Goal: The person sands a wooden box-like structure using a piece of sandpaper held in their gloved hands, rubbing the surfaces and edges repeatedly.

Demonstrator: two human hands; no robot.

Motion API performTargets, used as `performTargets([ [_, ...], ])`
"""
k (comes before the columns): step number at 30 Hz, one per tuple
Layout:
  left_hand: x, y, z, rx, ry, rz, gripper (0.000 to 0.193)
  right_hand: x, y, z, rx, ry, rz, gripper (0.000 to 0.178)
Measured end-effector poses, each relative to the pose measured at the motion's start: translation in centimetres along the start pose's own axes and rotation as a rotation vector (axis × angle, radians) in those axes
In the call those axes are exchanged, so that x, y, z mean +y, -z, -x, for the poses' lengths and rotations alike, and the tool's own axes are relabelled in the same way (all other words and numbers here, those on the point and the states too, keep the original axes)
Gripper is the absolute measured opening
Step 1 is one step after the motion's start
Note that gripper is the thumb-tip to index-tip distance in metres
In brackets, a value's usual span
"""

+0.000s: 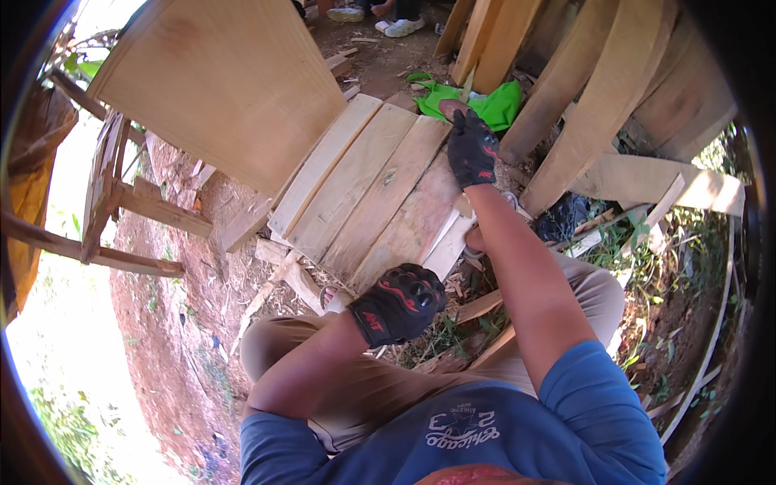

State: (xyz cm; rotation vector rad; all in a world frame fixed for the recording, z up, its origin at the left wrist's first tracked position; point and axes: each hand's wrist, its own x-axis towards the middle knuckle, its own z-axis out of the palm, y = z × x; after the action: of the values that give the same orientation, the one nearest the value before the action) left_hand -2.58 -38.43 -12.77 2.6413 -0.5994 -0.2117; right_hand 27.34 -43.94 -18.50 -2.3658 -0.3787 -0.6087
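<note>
Before my knees stands a low wooden piece with a slatted top (368, 186) of several pale planks laid side by side. My left hand (400, 303), in a black glove with red trim, is closed at the top's near edge; its fingertips are turned away, hiding whatever they grip. At the far right corner, my right hand (471, 149), gloved alike, is closed along the outer plank's edge. A brown rounded tip (454, 107) shows just past its fingers; I cannot tell what it is. A broad, smooth wooden panel (234, 89) rises slanting from the top's left side.
Bright green cloth (493, 105) lies beyond my right hand. Long boards (594, 89) lean at the right, above a black plastic bag (563, 217). A rough wooden frame (153, 206) stands at the left. Wood scraps litter the dirt, and another person's shoes (404, 28) show far off.
</note>
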Motion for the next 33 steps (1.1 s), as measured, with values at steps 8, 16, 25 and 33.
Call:
performTargets([
  [8, -0.7, 3.4, 4.3, 0.174, 0.235, -0.112, 0.052, -1.0, 1.9, 0.7, -0.12, 0.267, 0.173, 0.029],
  [16, 0.8, -4.4, 5.0, 0.212, 0.25, -0.274, 0.053, 0.1, 3.8, 5.8, -0.096, 0.642, 0.381, 0.033],
  [25, 2.1, -3.9, 4.1, 0.327, 0.356, -0.192, 0.053, 2.2, 8.3, 1.4, -0.167, 0.188, -0.152, 0.035],
  [33, 1.8, -4.3, 3.2, 0.307, 0.299, -0.222, 0.053, 0.6, 5.4, 5.5, -0.179, 0.711, 0.138, 0.033],
])
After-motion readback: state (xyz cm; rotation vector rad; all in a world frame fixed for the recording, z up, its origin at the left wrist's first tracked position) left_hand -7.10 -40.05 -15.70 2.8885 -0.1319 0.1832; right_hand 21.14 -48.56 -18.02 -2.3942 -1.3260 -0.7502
